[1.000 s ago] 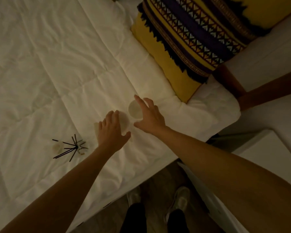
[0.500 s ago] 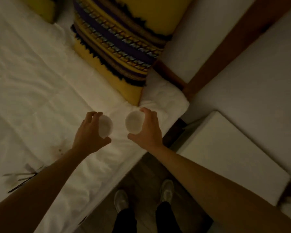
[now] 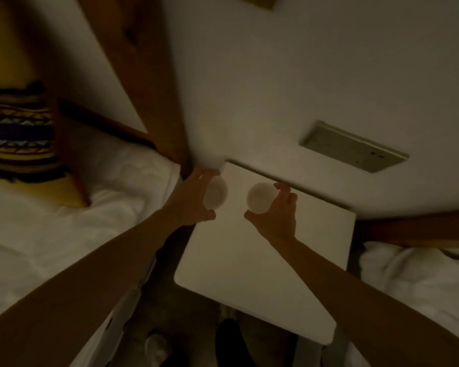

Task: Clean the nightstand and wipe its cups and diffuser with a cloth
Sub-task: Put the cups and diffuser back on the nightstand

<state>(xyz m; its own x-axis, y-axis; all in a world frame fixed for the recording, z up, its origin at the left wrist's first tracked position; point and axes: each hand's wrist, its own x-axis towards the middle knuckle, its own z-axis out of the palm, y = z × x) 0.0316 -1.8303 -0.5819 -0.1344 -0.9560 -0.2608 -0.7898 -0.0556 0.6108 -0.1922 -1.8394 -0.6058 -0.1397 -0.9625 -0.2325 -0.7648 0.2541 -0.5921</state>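
The room is dim. My left hand grips a pale round cup over the back left corner of the white nightstand. My right hand holds a second pale cup a little to the right, above the nightstand's back part. Both cups are held from the side, their open rims facing me. Whether they touch the top I cannot tell. No diffuser and no cloth are in view.
A bed with white bedding lies on the left, with a yellow patterned pillow against a wooden headboard. A second white bed is on the right. A wall socket plate sits above the nightstand. My feet are below.
Both hands lifted the two cups off the bed and carried them right, from over the bedding to above the nightstand. My view swung right with them.
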